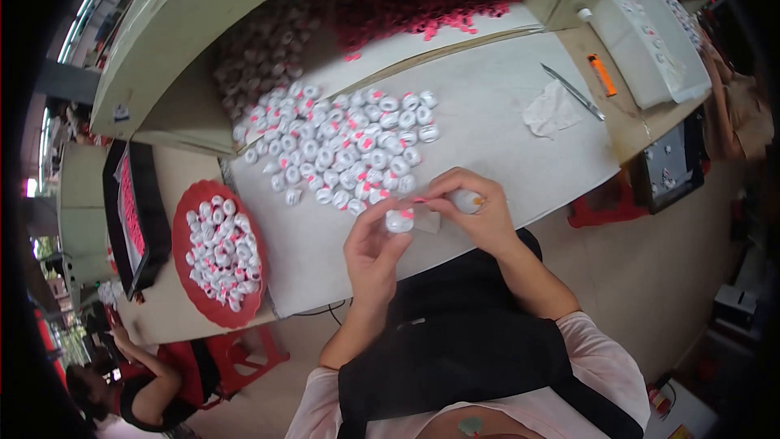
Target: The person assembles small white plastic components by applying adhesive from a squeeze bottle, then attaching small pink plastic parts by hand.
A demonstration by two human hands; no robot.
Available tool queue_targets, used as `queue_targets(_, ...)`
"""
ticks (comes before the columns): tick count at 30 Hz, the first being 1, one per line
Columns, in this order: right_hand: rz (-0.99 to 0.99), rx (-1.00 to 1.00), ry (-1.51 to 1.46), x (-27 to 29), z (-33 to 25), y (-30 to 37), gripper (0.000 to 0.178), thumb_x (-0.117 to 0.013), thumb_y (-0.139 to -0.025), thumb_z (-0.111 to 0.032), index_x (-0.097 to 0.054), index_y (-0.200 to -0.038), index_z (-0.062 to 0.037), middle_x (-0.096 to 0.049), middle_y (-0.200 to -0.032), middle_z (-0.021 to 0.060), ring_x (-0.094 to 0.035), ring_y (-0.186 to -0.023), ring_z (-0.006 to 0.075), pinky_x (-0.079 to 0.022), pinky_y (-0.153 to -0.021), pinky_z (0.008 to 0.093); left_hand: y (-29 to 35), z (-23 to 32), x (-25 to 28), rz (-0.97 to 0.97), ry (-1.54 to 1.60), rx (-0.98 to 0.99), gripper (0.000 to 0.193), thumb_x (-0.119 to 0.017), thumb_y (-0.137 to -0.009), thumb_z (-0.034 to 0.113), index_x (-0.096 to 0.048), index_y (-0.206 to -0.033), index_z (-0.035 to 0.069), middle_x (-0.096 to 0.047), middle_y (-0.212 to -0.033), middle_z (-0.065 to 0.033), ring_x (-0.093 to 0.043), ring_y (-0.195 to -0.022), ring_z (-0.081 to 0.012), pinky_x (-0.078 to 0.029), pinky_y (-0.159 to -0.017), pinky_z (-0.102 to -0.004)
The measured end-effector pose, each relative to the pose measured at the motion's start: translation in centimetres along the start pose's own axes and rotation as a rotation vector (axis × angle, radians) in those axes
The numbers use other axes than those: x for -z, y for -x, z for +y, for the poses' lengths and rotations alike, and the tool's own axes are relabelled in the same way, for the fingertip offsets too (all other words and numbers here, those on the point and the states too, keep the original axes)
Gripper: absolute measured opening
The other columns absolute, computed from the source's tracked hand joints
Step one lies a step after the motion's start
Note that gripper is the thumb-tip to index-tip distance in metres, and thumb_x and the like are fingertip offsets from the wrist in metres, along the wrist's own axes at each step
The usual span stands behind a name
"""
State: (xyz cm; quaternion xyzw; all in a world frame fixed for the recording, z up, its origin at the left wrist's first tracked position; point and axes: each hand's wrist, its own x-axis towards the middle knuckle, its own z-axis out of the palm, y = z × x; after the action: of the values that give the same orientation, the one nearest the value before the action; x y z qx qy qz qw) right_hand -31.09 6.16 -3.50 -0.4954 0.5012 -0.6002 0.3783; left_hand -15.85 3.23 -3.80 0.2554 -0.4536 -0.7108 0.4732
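My left hand (371, 264) is closed on a small white rounded piece with a pink mark (399, 221), held between thumb and fingers at the table's near edge. Close beside it, my right hand (492, 226) is closed too. A small white bottle with an orange tip (466, 201) rests in its grip, and a tiny pink bit (420, 200) shows at its fingertips, near the left hand's fingers. Just beyond both hands spreads a pile of similar white ring-like pieces (333, 142), several with pink parts. A red scalloped tray (218, 256) at the left holds more white pieces.
Under the shelf lies a heap of dark pink pieces (406, 0). Tweezers (573, 91), a crumpled tissue (552, 110) and an orange cutter (602, 75) lie at the right, near a white bin (650, 41). Black trays (134, 219) flank the table. Another person (150, 386) sits lower left.
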Motion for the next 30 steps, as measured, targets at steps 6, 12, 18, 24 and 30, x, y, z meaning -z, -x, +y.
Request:
queue_targets(6,-0.001,-0.268,-0.283,0.0,0.4,-0.1,0.007,-0.06,-0.069,0.002,-0.057,-0.076,0.0016,-0.057,-0.077,0.006,-0.052,-0.069,0.0104,-0.042,-0.062,0.0223,-0.5,0.5,0.5,0.033,0.024,0.011,0.039,-0.054,-0.07,-0.006,-0.044,-0.108,-0.001,-0.051,-0.103,-0.0135,-0.045,-0.103,-0.0217,-0.035,-0.087,-0.0325)
queue_targets(12,0.074,-0.298,-0.365,-0.9,0.5,0.2,0.008,-0.057,-0.071,0.002,-0.056,-0.078,0.0018,-0.056,-0.076,0.006,-0.052,-0.068,0.0092,-0.042,-0.063,0.0205,-0.1,0.1,0.1,-0.053,0.01,0.011,0.038,-0.054,-0.072,-0.006,-0.044,-0.108,-0.002,-0.05,-0.104,-0.0132,-0.046,-0.101,-0.0208,-0.036,-0.086,-0.0318)
queue_targets(18,0.005,-0.163,-0.016,-0.9,-0.3,0.1,0.011,-0.057,-0.071,0.002,-0.057,-0.082,-0.0005,-0.056,-0.078,0.0056,-0.052,-0.072,0.0104,-0.041,-0.066,0.0225,-0.2,-0.2,0.5,-0.055,-0.01,0.004,0.038,-0.055,-0.072,-0.005,-0.044,-0.109,-0.002,-0.05,-0.105,-0.0132,-0.046,-0.1,-0.0195,-0.037,-0.085,-0.0308)
queue_targets(24,0.098,-0.227,-0.179,0.8,-0.1,1.1,0.01,-0.063,-0.066,0.002,-0.057,-0.074,-0.0006,-0.056,-0.075,0.0076,-0.053,-0.073,0.0128,-0.04,-0.066,0.0226,-0.3,-0.1,0.5,-0.004,-0.15,-0.049,0.034,-0.056,-0.072,-0.005,-0.047,-0.105,-0.002,-0.049,-0.105,-0.012,-0.047,-0.099,-0.018,-0.039,-0.082,-0.0288)
queue_targets(30,0.052,-0.236,-0.149,0.1,-2.0,1.6,0.008,-0.063,-0.067,0.001,-0.057,-0.072,0.0,-0.057,-0.074,0.0056,-0.053,-0.068,0.0108,-0.041,-0.063,0.0217,-0.3,-0.5,0.2,-0.034,-0.341,-0.138,0.033,-0.054,-0.072,-0.008,-0.049,-0.104,-0.002,-0.047,-0.106,-0.0122,-0.048,-0.097,-0.0181,-0.041,-0.079,-0.0274)
